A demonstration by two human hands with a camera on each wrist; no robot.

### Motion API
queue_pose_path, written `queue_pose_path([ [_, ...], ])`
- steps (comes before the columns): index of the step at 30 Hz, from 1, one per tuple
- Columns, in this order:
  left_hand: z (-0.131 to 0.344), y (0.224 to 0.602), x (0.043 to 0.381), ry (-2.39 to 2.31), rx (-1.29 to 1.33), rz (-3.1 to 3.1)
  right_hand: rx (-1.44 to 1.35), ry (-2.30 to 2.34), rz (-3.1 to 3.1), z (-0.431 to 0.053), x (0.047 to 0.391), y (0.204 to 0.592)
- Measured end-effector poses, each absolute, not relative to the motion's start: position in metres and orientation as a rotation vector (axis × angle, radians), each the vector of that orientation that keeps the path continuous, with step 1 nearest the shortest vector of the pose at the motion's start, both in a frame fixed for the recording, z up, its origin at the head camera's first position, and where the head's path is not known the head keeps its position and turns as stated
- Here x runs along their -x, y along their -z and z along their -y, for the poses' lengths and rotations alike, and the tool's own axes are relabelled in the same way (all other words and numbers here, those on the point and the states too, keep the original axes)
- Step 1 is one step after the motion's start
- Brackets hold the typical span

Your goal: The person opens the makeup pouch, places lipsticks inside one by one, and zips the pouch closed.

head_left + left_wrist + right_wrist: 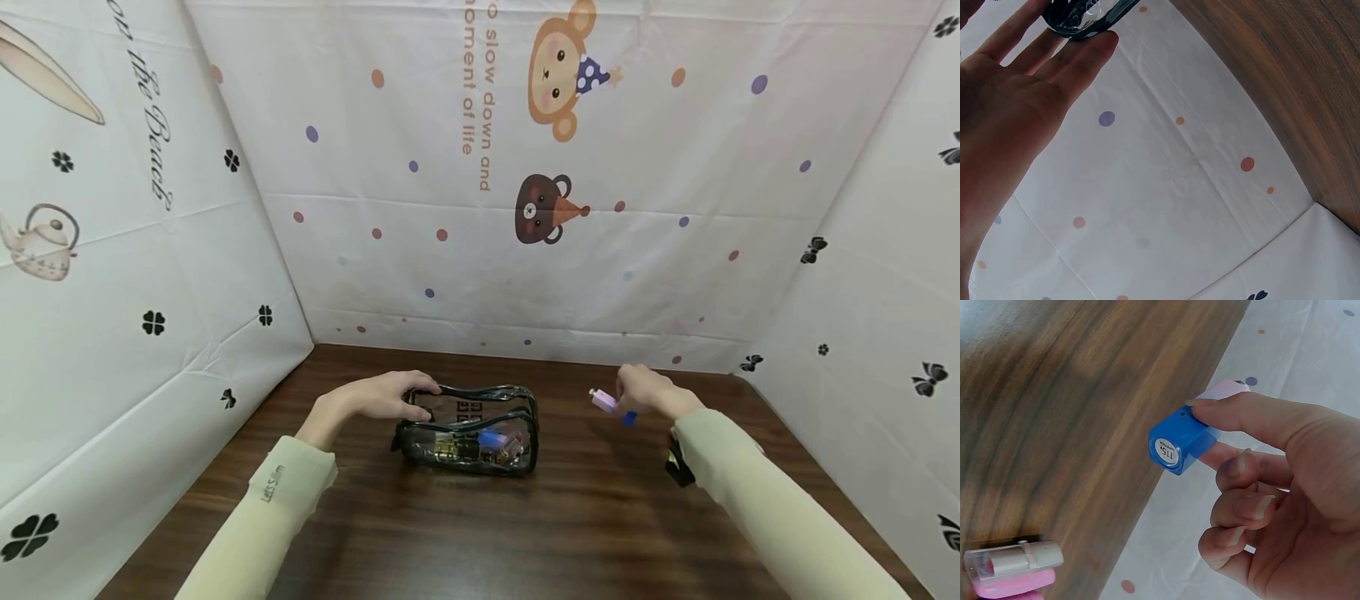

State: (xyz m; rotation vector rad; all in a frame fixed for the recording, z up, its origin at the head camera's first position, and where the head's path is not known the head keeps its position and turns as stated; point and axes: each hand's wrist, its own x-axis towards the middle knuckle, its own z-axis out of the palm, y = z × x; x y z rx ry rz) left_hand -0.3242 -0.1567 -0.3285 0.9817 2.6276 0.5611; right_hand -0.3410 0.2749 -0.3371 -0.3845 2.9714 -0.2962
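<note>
A clear zip pouch (536,454) with black trim stands on the table, its top gaping. My left hand (382,395) grips its left end, the thumb on the near side of the opening. Only a dark-rimmed corner of the pouch (1088,30) shows at the fingertips in the left wrist view. To the right of the pouch, my right hand (647,390) pinches a lipstick (1175,445) between thumb and fingers, above the table. The lipstick has a blue end with a round label and a pale pink end. Inside the pouch lie a blue item (492,437) and a yellowish item (446,447).
The right wrist view shows another lipstick with a clear cap (1013,559) on the dark wooden table (480,533), beside a pink item (1016,583). White printed cloth (465,275) walls in the table at the back and both sides.
</note>
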Motion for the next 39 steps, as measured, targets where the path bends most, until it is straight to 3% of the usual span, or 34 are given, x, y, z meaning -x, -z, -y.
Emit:
queue_pose_path([
  [39,0.156,0.329,0.324,-0.561,-0.973,-2.638,0.622,0.292,-2.973,-0.201,0.342,0.289],
])
